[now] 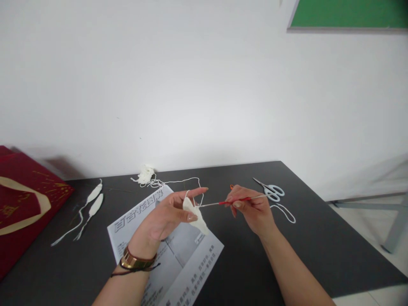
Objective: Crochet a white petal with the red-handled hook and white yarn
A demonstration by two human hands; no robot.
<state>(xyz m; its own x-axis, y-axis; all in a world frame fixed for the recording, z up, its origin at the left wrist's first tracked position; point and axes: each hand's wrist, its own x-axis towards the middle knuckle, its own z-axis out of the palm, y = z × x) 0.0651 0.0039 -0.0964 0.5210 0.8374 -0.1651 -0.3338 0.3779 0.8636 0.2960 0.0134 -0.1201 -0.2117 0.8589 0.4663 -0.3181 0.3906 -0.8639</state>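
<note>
My left hand (167,216) pinches a small white crocheted petal (195,216) between thumb and fingers, with white yarn looped over the raised index finger. My right hand (251,208) grips a thin crochet hook with a red handle (234,200); its metal tip points left and meets the top of the petal. The yarn runs back over the table to a loose white yarn pile (145,174) by the wall. Both hands hover just above a printed instruction sheet (165,250) on the dark table (318,238).
Two finished white petals with long tails (92,203) lie at the left. A red bag (22,204) stands at the far left edge. Small scissors (272,190) and a white yarn loop (285,212) lie right of my right hand. A white wall rises behind.
</note>
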